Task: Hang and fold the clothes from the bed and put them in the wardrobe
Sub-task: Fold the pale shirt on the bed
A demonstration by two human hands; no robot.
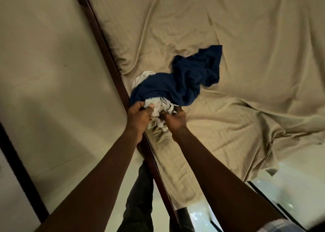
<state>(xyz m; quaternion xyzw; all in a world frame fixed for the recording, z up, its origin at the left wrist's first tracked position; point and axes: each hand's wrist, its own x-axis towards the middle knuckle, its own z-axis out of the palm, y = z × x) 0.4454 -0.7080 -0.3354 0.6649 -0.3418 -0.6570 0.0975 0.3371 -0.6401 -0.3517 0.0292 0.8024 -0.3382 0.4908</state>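
Both hands, my left hand and right hand, pinch the white garment at the near edge of the bed, under the navy garment, so lifting now may drag that one onto the floor

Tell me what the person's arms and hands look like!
The left hand and right hand wear no gloves or visible rings. Both arms are bare, no watch showing. A pale checked sleeve peeks in at the right arm's top.
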